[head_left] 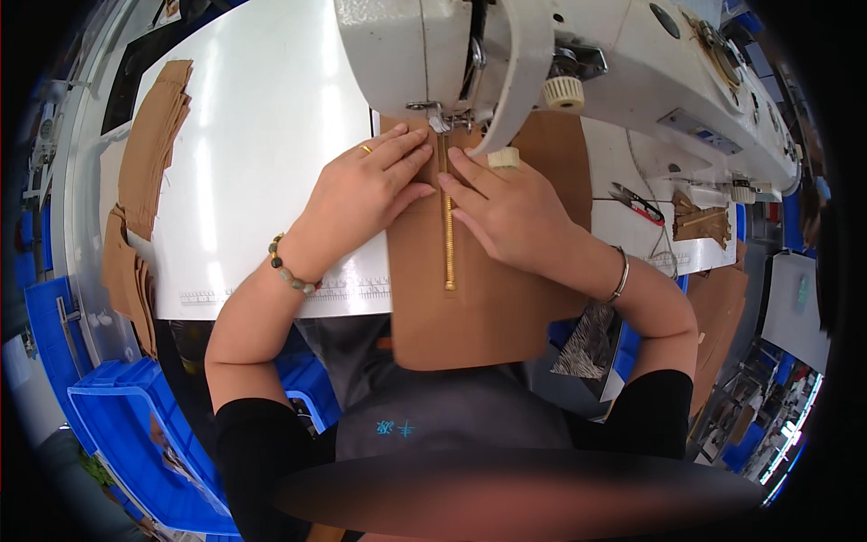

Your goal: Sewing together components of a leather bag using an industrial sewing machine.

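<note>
A brown panel lies under the white sewing machine and hangs over the table's front edge, with a gold zipper running lengthwise on it. My left hand rests on the panel left of the zipper, fingers flat and slightly apart, tips near the presser foot. My right hand lies on the panel to the right, fingers apart, tips at the zipper's side just below the foot. Neither hand is gripping anything.
Stacks of brown pieces lie along the left of the white table. Black-and-red snips and small brown scraps are at the right. Blue bins stand below at the left, near the table's front.
</note>
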`<act>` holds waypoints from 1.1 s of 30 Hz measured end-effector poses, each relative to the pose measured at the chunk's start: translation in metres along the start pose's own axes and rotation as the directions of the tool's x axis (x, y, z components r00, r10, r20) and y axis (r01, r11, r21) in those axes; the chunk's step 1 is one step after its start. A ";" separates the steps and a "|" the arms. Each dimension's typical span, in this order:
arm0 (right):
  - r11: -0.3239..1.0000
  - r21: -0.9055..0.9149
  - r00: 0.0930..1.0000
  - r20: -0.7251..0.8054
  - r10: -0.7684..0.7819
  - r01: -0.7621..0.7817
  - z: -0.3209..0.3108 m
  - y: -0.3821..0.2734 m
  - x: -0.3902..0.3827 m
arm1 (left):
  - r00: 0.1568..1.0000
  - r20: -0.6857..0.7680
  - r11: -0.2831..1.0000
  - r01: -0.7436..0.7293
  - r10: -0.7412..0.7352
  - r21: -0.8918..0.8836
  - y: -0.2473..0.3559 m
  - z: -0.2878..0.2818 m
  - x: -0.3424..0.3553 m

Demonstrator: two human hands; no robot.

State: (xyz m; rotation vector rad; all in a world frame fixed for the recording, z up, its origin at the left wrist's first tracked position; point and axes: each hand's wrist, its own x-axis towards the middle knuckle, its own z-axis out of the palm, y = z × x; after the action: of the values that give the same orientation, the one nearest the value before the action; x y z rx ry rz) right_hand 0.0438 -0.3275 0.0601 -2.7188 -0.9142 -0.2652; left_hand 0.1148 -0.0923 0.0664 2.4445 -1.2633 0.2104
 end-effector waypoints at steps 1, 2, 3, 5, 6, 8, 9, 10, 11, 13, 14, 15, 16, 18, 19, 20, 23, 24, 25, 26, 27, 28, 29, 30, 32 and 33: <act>1.000 0.001 1.000 0.001 0.000 0.000 0.002 -0.003 -0.001 | 0.999 -0.007 0.999 -0.033 0.033 -0.010 -0.004 -0.003 0.001; 1.000 0.006 0.999 -0.032 -0.009 0.009 0.004 -0.006 -0.001 | 0.999 -0.005 0.999 -0.034 0.034 -0.010 -0.005 -0.005 0.000; 1.000 0.011 0.998 -0.065 -0.017 0.017 0.005 -0.006 -0.001 | 0.999 0.032 0.999 -0.024 0.025 -0.023 -0.006 -0.007 0.000; 1.000 0.011 0.997 -0.079 -0.021 0.022 0.006 -0.005 0.000 | 0.997 0.073 0.999 -0.015 0.017 -0.035 -0.005 -0.009 -0.001; 1.000 0.008 0.996 -0.084 -0.029 0.030 0.007 -0.004 0.000 | 0.996 0.079 0.999 -0.029 0.032 -0.029 -0.003 -0.010 -0.001; 0.999 0.014 0.994 -0.105 -0.035 0.037 0.007 0.000 0.002 | 0.995 0.091 0.999 -0.042 0.044 -0.023 0.003 -0.010 -0.003; 0.999 0.018 0.992 -0.116 -0.044 0.046 0.007 0.002 0.003 | 0.993 0.119 1.000 -0.022 0.020 0.015 0.008 -0.010 -0.004; 0.998 0.023 0.992 -0.114 -0.051 0.054 0.007 0.004 0.006 | 0.988 0.152 0.998 -0.001 -0.009 0.064 0.011 -0.010 -0.005; 0.997 -0.005 0.979 -0.189 -0.075 0.076 0.007 0.006 0.008 | 0.989 0.145 0.998 0.016 -0.025 0.060 0.014 -0.010 -0.006; 0.994 -0.027 0.959 -0.264 -0.105 0.101 0.005 0.010 0.010 | 0.979 0.188 0.997 0.072 -0.077 0.036 0.017 -0.011 -0.007; 0.997 -0.068 0.954 -0.295 -0.041 0.022 0.003 0.013 0.010 | 0.978 0.191 0.996 0.075 -0.084 0.052 0.017 -0.012 -0.007; 0.992 -0.109 0.942 -0.335 0.024 -0.064 0.002 0.014 0.010 | 0.977 0.194 0.996 0.076 -0.085 0.053 0.017 -0.012 -0.007; 0.992 -0.108 0.946 -0.324 0.021 -0.059 0.001 0.016 0.009 | 0.975 0.204 0.996 0.079 -0.086 0.040 0.017 -0.012 -0.006; 0.982 -0.168 0.964 -0.264 0.037 -0.083 0.002 0.019 0.010 | 0.976 0.200 0.996 0.082 -0.088 0.041 0.017 -0.012 -0.006; 0.982 -0.167 0.964 -0.263 0.035 -0.082 0.003 0.020 0.011 | 0.973 0.210 0.996 0.091 -0.094 0.026 0.017 -0.012 -0.007; 0.986 -0.133 0.969 -0.241 0.062 -0.096 0.004 0.020 0.012 | 0.975 0.204 0.996 0.086 -0.092 0.037 0.017 -0.012 -0.007; 0.992 -0.082 0.970 -0.232 0.079 -0.100 0.005 0.020 0.012 | 0.979 0.185 0.996 0.075 -0.082 0.048 0.016 -0.011 -0.006; 0.994 -0.063 0.965 -0.255 0.068 -0.087 0.004 0.020 0.011 | 0.980 0.182 0.996 0.082 -0.086 0.027 0.015 -0.011 -0.006; 0.995 -0.063 0.968 -0.243 0.060 -0.077 0.005 0.019 0.011 | 0.976 0.193 0.995 0.103 -0.100 -0.006 0.015 -0.010 -0.007; 0.997 -0.035 0.971 -0.228 0.065 -0.075 0.004 0.018 0.010 | 0.979 0.180 0.995 0.095 -0.094 0.007 0.015 -0.010 -0.008; 0.997 -0.013 0.977 -0.199 0.076 -0.080 0.003 0.017 0.010 | 0.982 0.165 0.996 0.088 -0.089 0.013 0.016 -0.009 -0.009; 0.997 -0.002 0.974 -0.212 0.074 -0.076 0.003 0.017 0.010 | 0.984 0.158 0.996 0.083 -0.084 0.011 0.017 -0.007 -0.009; 0.996 0.004 0.980 -0.176 0.087 -0.088 0.001 0.018 0.009 | 0.984 0.155 0.997 0.081 -0.083 0.019 0.019 -0.006 -0.010; 0.995 0.008 0.986 -0.134 0.101 -0.101 0.001 0.018 0.008 | 0.986 0.142 0.996 0.086 -0.089 0.031 0.021 -0.004 -0.011; 0.996 0.014 0.987 -0.130 0.090 -0.089 -0.001 0.021 0.008 | 0.987 0.130 0.995 0.089 -0.094 0.043 0.024 -0.001 -0.012; 0.997 0.018 0.990 -0.118 0.077 -0.076 -0.001 0.022 0.008 | 0.989 0.114 0.995 0.084 -0.090 0.059 0.026 0.001 -0.012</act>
State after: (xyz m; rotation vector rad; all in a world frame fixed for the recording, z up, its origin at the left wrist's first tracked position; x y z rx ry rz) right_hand 0.0635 -0.3396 0.0591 -2.6860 -0.7747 -0.3994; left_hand 0.0869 -0.0972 0.0686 2.5856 -1.2094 0.0796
